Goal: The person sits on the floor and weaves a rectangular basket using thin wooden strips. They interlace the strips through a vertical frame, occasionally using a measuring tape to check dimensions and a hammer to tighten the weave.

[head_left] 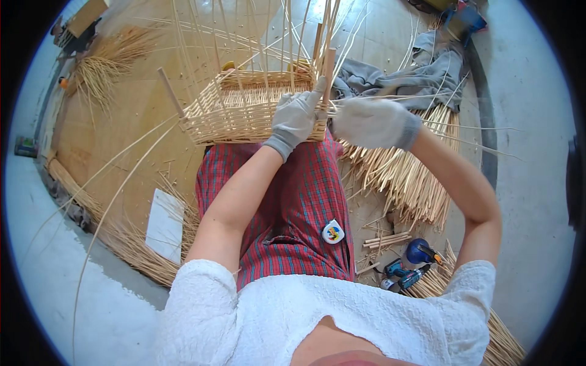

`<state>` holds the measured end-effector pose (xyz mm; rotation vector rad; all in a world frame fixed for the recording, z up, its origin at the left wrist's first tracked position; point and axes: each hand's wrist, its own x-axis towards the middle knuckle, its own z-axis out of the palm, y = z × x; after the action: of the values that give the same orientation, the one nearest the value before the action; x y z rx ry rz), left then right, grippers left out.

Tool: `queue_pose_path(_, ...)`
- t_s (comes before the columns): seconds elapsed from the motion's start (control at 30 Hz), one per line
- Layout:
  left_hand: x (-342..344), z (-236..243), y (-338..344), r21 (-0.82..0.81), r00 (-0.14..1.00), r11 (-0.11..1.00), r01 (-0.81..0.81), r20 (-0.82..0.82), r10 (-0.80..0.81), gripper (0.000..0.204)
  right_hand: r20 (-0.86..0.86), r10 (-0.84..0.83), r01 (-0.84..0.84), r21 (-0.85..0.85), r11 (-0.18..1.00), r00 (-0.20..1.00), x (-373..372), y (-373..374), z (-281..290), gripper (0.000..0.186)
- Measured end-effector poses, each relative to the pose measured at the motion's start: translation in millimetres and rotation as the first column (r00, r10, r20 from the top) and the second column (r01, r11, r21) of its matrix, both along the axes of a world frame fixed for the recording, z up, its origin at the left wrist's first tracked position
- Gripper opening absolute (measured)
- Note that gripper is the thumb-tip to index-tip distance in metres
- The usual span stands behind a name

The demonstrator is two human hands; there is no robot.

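Observation:
A pale woven wicker basket (226, 116) with tall upright rods sits at my lap, on or just beyond the red checked cloth (271, 201). My left hand (292, 116), in a grey knit glove, grips the basket's right end beside a wooden corner stake (329, 67), one finger pointing up along it. My gloved right hand (375, 122) is blurred by motion just right of that corner, among long loose strands; its fingers and what they hold are unclear. A small white tape measure (332, 232) rests on the cloth over my legs.
Long rod bundles (409, 171) lie right under a grey cloth (390, 79); more lie left (97, 73) and lower left (128, 244). A white board (163, 226) is beside me. A blue spray bottle (421, 250), power drill (410, 277) and short dowels (384, 240) lie at my right.

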<state>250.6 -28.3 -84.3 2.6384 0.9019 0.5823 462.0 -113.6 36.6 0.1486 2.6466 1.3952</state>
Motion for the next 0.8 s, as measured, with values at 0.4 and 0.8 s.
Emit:
queue_pose_path(0.4, -9, -19, 16, -0.419, 0.440, 0.861, 0.290, 0.857, 0.269, 0.048, -0.506, -0.536, -0.210, -0.564, 0.798, -0.676, -73, 41, -45, 0.047)
queue_pose_path(0.8, -46, 6, 43, -0.742, 0.509, 0.615, 0.268, 0.651, 0.563, 0.030, -0.266, -0.842, 0.015, -0.956, 0.294, -0.470, -62, 39, -96, 0.050)
